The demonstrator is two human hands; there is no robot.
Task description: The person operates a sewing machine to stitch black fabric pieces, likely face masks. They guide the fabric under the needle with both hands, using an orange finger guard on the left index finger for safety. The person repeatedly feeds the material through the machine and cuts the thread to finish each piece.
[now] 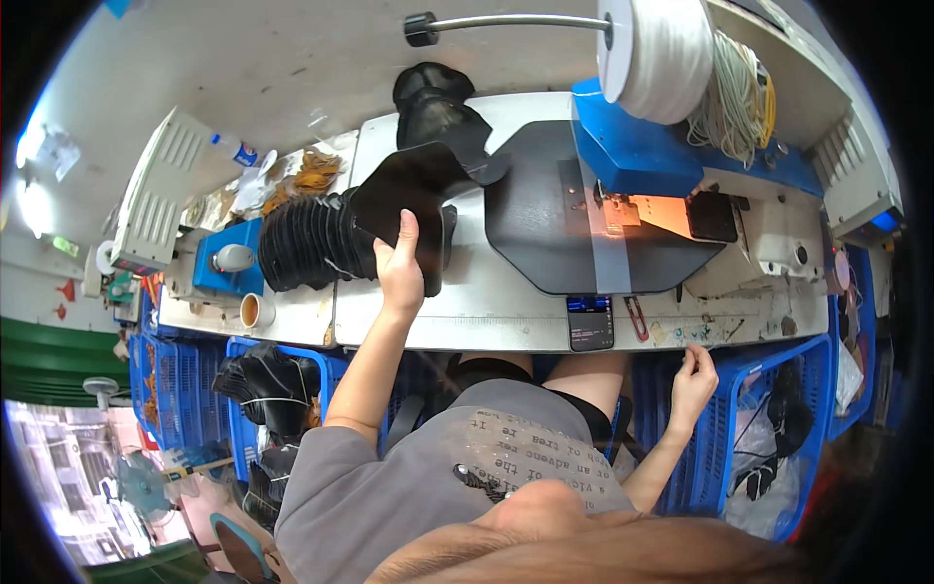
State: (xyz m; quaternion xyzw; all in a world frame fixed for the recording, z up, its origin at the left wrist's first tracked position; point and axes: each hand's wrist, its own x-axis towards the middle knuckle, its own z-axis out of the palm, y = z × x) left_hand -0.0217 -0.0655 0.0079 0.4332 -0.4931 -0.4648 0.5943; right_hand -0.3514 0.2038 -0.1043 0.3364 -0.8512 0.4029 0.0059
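Observation:
My left hand [400, 261] grips a flat black cut piece [413, 190] of leather-like material, lifted off a thick stack of black pieces [304, 240] lying on the white sewing table [467, 316]. My right hand [693, 377] hangs below the table's front edge, fingers loosely curled on the rim of a blue plastic crate [769, 355], holding nothing that I can see. A sewing machine [749, 229] with a blue body stands at the right, its lamp glowing orange over the black mat [545, 219].
A phone [591, 323] lies at the table's front edge beside red snips [636, 318]. A large white thread spool [654, 54] sits on a rod above. A cup [256, 311] and a blue box [227, 261] stand left. Blue crates [190, 389] with black pieces sit below.

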